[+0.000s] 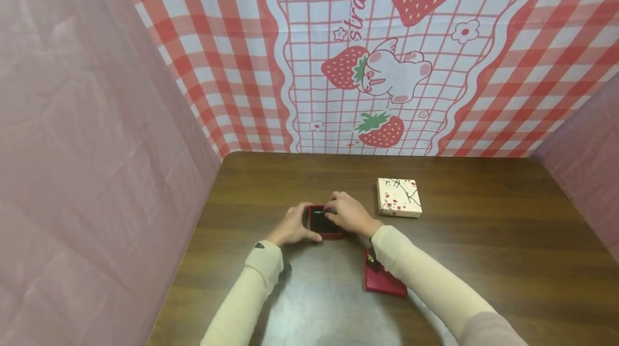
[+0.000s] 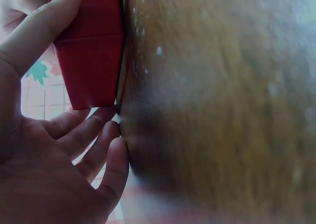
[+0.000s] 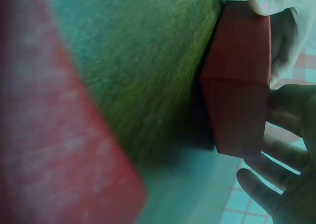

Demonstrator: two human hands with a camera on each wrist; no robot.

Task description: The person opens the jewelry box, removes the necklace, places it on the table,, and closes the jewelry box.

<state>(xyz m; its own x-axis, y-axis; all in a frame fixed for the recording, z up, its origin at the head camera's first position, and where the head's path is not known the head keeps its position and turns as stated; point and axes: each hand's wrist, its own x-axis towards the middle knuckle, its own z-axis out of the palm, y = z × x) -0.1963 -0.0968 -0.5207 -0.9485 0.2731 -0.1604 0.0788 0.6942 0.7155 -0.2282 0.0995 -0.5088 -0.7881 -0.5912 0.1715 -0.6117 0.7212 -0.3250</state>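
A small red box (image 1: 332, 236) with a black inside lies lidless on the table, and a thin silvery item (image 1: 319, 211) shows at its far edge. My left hand (image 1: 292, 226) grips the box's left end; in the left wrist view its thumb (image 2: 59, 16) lies along one red side and the fingers reach past the end. Over the box's right part, my right hand (image 1: 350, 214) has its fingertips inside, close by the silvery item. Whether they pinch it is hidden. In the right wrist view its other fingers (image 3: 276, 169) spread loosely behind the box.
A flat red lid-like piece (image 1: 385, 283) lies under the right forearm, with a dark item bearing a gold-coloured spot (image 1: 371, 259) on its corner. Behind, to the right, sits a cream box with a floral branch print (image 1: 399, 197). Cloth walls (image 1: 338, 136) border the wooden table.
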